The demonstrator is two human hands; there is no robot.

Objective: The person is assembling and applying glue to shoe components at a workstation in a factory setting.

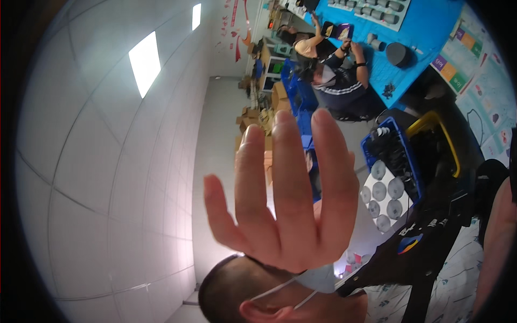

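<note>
Close in front of the view, the back of my left hand (pixel 291 199) is raised with its fingers apart and stretched upward. No object shows between the fingers. Its thumb is mostly hidden and its wrist does not show. Just below and behind it is the head of a person (pixel 231 285) in a white face mask (pixel 318 278). A black apron (pixel 390 269) over a patterned pale shirt (pixel 449 285) shows beside that head. My right hand is not in view. A bare arm (pixel 501 237) shows at the right edge; whose it is I cannot tell.
The scene lies tilted sideways. Beyond the fingers are a white board with grey discs (pixel 379 191), a blue crate of dark parts (pixel 390 148) and a yellow-rimmed crate (pixel 444 137). Two people work at a blue table (pixel 425 48). Cardboard boxes (pixel 250 118) stand farther back.
</note>
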